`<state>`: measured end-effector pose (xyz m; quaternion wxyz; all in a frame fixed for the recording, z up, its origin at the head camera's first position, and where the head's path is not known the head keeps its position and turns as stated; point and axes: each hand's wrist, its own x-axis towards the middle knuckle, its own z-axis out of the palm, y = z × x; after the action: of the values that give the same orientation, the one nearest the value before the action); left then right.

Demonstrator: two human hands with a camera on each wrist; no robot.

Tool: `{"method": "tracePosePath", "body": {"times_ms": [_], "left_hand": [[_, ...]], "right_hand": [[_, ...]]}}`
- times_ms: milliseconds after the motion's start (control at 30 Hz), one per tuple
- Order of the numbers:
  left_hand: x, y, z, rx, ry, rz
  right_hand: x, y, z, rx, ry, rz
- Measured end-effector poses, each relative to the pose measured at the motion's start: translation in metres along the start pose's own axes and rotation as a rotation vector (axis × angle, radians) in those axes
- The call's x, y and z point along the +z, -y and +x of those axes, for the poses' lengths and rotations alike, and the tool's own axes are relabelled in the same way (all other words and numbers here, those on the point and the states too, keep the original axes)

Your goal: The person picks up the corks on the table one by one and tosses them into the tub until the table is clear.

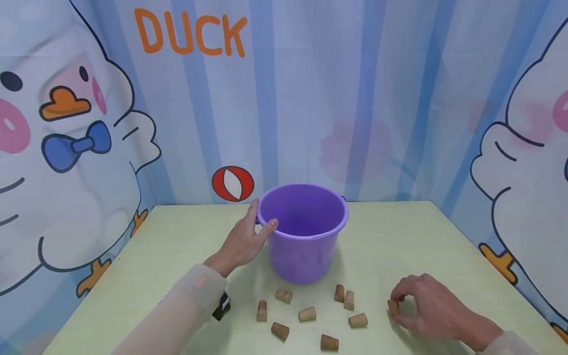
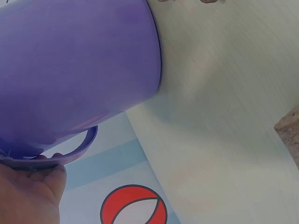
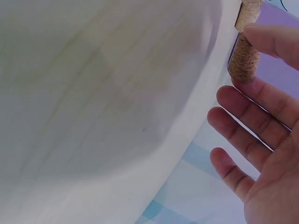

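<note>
A purple bucket stands upright at the middle of the table. My left hand grips its rim on the left side, thumb over the edge; in the left wrist view the fingers lie at the bucket's purple handle. At the right, my right hand pinches a cork between thumb and index finger, low over the table. The right wrist view shows this cork with the other fingers spread apart. Several corks lie loose before the bucket, among them a dark brown cork and a pale cork.
The pale table ends at a curtain printed with ducks, stripes and the word DUCK. A dark strap hangs by the left wrist. Two corks, an upright-looking brown one and a lighter one, lie side by side.
</note>
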<state>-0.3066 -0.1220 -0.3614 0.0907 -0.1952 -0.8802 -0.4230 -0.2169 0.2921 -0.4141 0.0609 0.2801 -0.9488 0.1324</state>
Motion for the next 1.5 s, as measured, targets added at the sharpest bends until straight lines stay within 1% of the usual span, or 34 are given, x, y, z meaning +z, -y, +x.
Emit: {"method": "tracePosePath", "body": {"times_ms": [300, 433, 567, 733, 1033, 1133, 1367, 1500], "left_hand": [[0.0, 0.001, -0.001, 0.017, -0.004, -0.004], [0.0, 0.0, -0.001, 0.018, -0.006, -0.005], [0.0, 0.0, -0.001, 0.015, -0.006, -0.005], [0.0, 0.0, -0.001, 0.006, -0.005, -0.003], [0.0, 0.001, -0.001, 0.009, -0.006, -0.002], [0.001, 0.001, -0.001, 0.006, -0.008, 0.0], [0.0, 0.0, -0.002, -0.005, -0.007, -0.003], [0.0, -0.001, -0.002, 0.005, -0.011, 0.0]], "right_hand": [[0.0, 0.0, 0.003, -0.05, -0.05, 0.045], [-0.001, 0.002, 0.005, -0.039, -0.044, 0.062], [-0.004, 0.005, 0.007, -0.024, -0.04, 0.059], [-0.007, 0.009, 0.009, -0.036, -0.066, 0.05], [-0.007, 0.015, 0.012, -0.088, -0.166, -0.002], [-0.007, 0.017, 0.014, -0.093, -0.187, -0.017], [-0.008, 0.021, 0.019, -0.097, -0.206, -0.023], [-0.012, 0.024, 0.022, -0.077, -0.214, -0.015]]}}
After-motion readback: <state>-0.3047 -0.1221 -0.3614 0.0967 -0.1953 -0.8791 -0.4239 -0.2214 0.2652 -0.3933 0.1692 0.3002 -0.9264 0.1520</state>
